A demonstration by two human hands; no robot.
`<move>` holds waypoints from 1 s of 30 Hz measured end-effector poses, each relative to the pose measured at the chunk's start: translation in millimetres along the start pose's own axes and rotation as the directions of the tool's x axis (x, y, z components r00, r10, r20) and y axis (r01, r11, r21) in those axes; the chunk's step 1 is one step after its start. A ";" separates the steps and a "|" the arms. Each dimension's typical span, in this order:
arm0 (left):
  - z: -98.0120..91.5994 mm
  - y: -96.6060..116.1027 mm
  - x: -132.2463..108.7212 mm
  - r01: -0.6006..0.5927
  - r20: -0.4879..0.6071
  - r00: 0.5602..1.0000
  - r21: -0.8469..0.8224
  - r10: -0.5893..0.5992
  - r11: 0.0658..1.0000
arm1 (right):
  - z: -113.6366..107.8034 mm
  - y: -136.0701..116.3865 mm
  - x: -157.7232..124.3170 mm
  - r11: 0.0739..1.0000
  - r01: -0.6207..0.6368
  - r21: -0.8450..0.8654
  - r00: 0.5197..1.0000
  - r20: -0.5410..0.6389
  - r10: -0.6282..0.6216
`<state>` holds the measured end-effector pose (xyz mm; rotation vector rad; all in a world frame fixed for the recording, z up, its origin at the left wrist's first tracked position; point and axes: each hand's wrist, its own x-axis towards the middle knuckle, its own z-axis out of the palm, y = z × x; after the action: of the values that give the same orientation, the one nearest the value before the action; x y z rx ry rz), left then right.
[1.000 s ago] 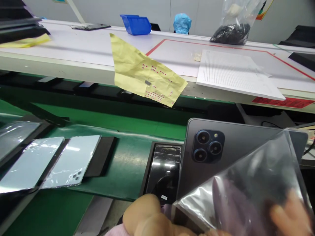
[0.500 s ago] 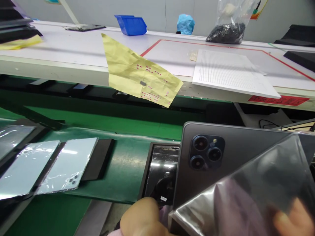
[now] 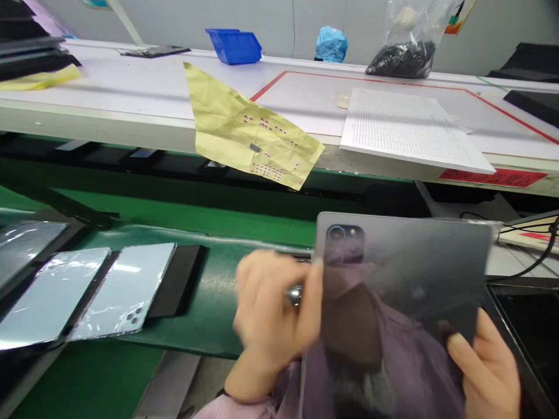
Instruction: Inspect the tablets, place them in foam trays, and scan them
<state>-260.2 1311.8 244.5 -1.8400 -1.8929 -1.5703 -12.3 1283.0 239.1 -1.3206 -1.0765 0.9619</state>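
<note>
A dark grey tablet [image 3: 419,262] is held up with its back and camera block [image 3: 344,243] toward me. My right hand [image 3: 489,364] grips its lower right edge, thumb on the back. Clear plastic film [image 3: 349,361] lies over the back and hangs below, reflecting a purple sleeve. My left hand [image 3: 275,302], slightly blurred, is closed at the tablet's upper left edge, with thumb and finger pinched at the film's border. Behind that hand, the black box seen earlier is mostly hidden.
Pale blue wrapped tablets [image 3: 126,285] lie on black boxes [image 3: 179,282] along the green belt [image 3: 213,291] at left. Beyond it, a white shelf [image 3: 131,87] carries a yellow sheet [image 3: 253,134], printed papers [image 3: 406,128] and a blue bin [image 3: 234,46]. Black cables [image 3: 541,250] hang at right.
The film, earlier folded diagonally across the tablet, now spreads over its back up to the camera block. My left hand has risen to the tablet's left edge. The tablet has moved farther from me.
</note>
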 end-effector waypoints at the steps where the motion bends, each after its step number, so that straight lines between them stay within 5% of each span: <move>1: 18.0 -14.8 6.3 0.114 -0.051 0.992 0.060 -0.111 0.992 | 5.7 3.8 4.8 0.999 -0.044 0.031 0.999 0.010 0.044; 2: 37.8 -32.4 6.1 0.195 0.003 0.980 0.142 -0.198 0.970 | 9.7 11.0 11.0 0.995 -0.091 0.045 0.995 0.039 0.090; 4: 75.4 -71.2 -16.2 0.111 0.359 0.902 0.344 -0.240 0.932 | 13.6 34.8 25.4 0.987 -0.160 -0.006 0.981 0.114 0.160; 7: 107.7 -118.0 -85.3 -0.061 0.658 0.742 0.260 -0.130 0.964 | 14.4 83.6 43.3 0.961 -0.129 -0.245 0.969 0.177 0.175; 10: 114.6 -139.3 -138.2 -0.194 0.811 0.585 0.117 0.019 0.974 | 18.0 123.4 47.9 0.840 -0.011 -0.542 0.964 0.219 0.154; 14: 126.7 -144.4 -134.7 -0.310 0.890 0.405 -0.082 0.209 0.947 | 31.1 141.2 39.9 0.700 0.075 -0.710 0.955 0.252 0.153; 17: 127.9 -136.2 -110.7 -0.359 0.905 0.328 -0.148 0.273 0.922 | 36.8 142.3 36.8 0.684 0.058 -0.727 0.958 0.234 0.168; 20: 100.5 -116.7 -98.2 -0.390 0.904 0.380 -0.037 0.198 0.920 | 32.7 145.2 40.7 0.705 0.038 -0.708 0.959 0.225 0.174; 23: 57.1 -98.3 -96.0 -0.329 0.798 0.591 0.372 -0.118 0.868 | 23.6 149.9 46.6 0.748 0.002 -0.663 0.962 0.205 0.179; 25: 32.1 -96.5 -93.4 -0.159 0.637 0.675 0.618 -0.372 0.770 | 19.3 151.8 49.2 0.782 -0.026 -0.623 0.967 0.184 0.179; 27: 13.3 -105.4 -87.2 0.020 0.519 0.641 0.725 -0.565 0.689 | 18.9 150.9 50.6 0.821 -0.050 -0.568 0.972 0.162 0.171; 30: -9.5 -124.6 -72.8 0.252 0.458 0.606 0.665 -0.651 0.703 | 25.6 141.3 51.1 0.880 -0.066 -0.470 0.977 0.150 0.153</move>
<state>-341.5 1284.1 128.2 -1.8150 -2.9360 -0.2056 -16.3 1344.6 99.7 -1.7219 -1.4492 0.9573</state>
